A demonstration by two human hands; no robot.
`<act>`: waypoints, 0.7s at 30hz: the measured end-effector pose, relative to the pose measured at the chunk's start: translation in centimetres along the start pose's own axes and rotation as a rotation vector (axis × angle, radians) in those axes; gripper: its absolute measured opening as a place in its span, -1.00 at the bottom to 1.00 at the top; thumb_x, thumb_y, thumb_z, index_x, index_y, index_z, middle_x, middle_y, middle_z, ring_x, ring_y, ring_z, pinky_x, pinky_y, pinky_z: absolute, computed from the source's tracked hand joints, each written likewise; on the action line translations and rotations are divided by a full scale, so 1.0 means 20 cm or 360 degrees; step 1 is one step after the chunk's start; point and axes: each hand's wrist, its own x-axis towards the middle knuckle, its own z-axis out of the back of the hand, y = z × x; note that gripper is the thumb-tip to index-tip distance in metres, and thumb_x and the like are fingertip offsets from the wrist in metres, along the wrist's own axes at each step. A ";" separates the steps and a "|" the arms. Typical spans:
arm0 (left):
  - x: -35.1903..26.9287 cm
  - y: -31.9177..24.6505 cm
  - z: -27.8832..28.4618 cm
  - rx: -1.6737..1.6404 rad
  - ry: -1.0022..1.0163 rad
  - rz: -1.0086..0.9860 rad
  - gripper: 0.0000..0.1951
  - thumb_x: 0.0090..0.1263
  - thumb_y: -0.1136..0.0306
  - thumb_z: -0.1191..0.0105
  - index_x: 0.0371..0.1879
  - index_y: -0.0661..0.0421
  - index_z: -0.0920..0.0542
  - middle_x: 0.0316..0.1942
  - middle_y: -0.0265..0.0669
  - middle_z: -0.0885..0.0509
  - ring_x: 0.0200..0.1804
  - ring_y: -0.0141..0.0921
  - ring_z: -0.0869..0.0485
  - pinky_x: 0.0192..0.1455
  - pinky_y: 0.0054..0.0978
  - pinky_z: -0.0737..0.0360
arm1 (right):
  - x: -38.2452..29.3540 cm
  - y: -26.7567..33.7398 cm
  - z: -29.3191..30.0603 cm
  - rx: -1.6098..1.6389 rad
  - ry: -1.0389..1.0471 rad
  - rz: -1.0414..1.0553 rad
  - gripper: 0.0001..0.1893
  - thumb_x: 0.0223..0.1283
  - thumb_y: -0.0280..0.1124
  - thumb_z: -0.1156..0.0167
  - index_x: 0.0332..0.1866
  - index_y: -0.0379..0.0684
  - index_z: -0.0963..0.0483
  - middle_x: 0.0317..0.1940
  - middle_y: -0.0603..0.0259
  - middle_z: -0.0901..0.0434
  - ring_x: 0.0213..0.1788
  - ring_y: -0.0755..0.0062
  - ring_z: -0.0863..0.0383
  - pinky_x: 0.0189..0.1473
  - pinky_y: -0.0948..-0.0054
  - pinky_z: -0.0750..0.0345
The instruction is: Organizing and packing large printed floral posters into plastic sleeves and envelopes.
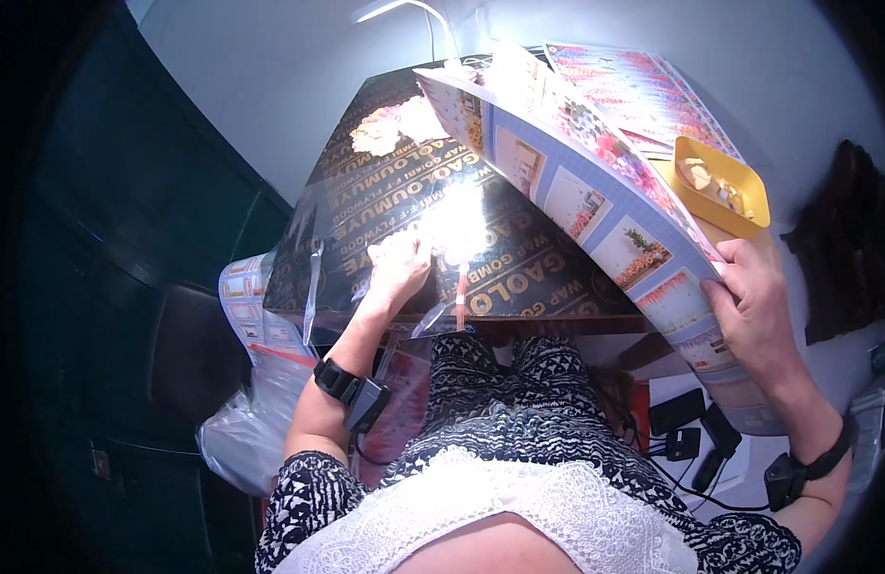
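Pinched between the thumb and fingers of my right hand [747, 301] is the edge of a large printed sheet [607, 194], raised and tilted above the right part of a dark plywood board [385, 194]. Flowers cover its upper face; its underside shows a blue ground with small pictures of flower scenes. My left hand [401, 262] rests low over the board near its front edge, fingers curled, beside bright lamp glare; whether something thin is between its fingers cannot be told. A flower-patterned piece [385, 128] lies at the back of the board, partly behind the raised sheet.
A yellow plastic tray [762, 208] with small items stands at the right. Behind it lies another floral print [629, 86]. A lit lamp [421, 6] arches over the back. Black devices and cables [678, 412] are at lower right; plastic-wrapped material [249, 438] is at lower left.
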 end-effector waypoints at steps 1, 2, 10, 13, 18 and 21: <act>0.01 0.00 0.01 -0.0091 0.0039 0.0090 -0.72 0.33 0.21 -0.03 -0.47 0.16 -0.63 -0.45 -0.06 -0.68 -0.31 -0.10 -0.66 -0.09 -0.21 -0.47 | 0.00 0.00 0.00 -0.0013 0.0004 0.0002 -0.86 0.16 -0.63 -0.20 -0.20 -0.45 -0.58 -0.20 -0.01 -0.57 -0.18 0.08 -0.63 -0.10 0.26 -0.54; 0.01 0.00 0.01 -0.0184 0.0077 0.0179 -0.74 0.30 0.23 -0.03 -0.50 0.18 -0.62 -0.48 -0.05 -0.67 -0.34 -0.09 -0.67 -0.15 -0.24 -0.53 | 0.00 0.00 0.00 -0.0026 0.0009 0.0004 -0.86 0.16 -0.63 -0.20 -0.20 -0.45 -0.58 -0.20 -0.02 -0.57 -0.18 0.08 -0.63 -0.10 0.26 -0.54; 0.02 -0.11 0.05 -0.0112 -0.0076 0.0318 -0.75 0.21 0.24 -0.05 -0.49 0.20 -0.60 -0.45 0.05 -0.66 -0.30 0.00 -0.67 -0.17 -0.16 -0.58 | 0.01 0.00 0.04 -0.0063 0.0031 0.0023 -0.87 0.15 -0.64 -0.21 -0.22 -0.45 -0.57 -0.19 -0.01 -0.57 -0.16 0.05 -0.63 -0.08 0.27 -0.55; 0.00 -0.11 0.04 -0.0073 -0.0097 0.0303 -0.74 0.23 0.22 -0.04 -0.44 0.21 -0.60 -0.40 0.06 -0.67 -0.28 0.02 -0.66 -0.14 -0.14 -0.57 | 0.01 0.01 0.03 -0.0098 0.0012 0.0066 -0.87 0.14 -0.65 -0.20 -0.21 -0.44 -0.57 -0.19 -0.01 -0.57 -0.15 0.04 -0.63 -0.08 0.27 -0.55; -0.01 -0.11 0.02 0.0021 -0.0140 0.0068 -0.76 0.24 0.24 -0.11 -0.52 0.17 -0.57 -0.48 -0.01 -0.65 -0.32 -0.02 -0.66 -0.17 -0.13 -0.57 | 0.01 0.05 0.04 -0.0092 -0.0004 0.0079 -0.85 0.10 -0.66 -0.21 -0.20 -0.41 -0.58 -0.19 -0.02 -0.57 -0.15 0.02 -0.62 -0.08 0.25 -0.55; -0.02 -0.13 0.02 -0.0012 -0.0105 0.0020 -0.78 0.24 0.28 -0.14 -0.53 0.18 -0.55 -0.43 -0.01 -0.66 -0.32 -0.03 -0.65 -0.18 -0.14 -0.57 | 0.02 0.05 0.04 -0.0124 -0.0008 0.0100 -0.86 0.10 -0.66 -0.21 -0.21 -0.42 -0.57 -0.19 -0.04 -0.57 -0.16 0.01 -0.62 -0.08 0.24 -0.55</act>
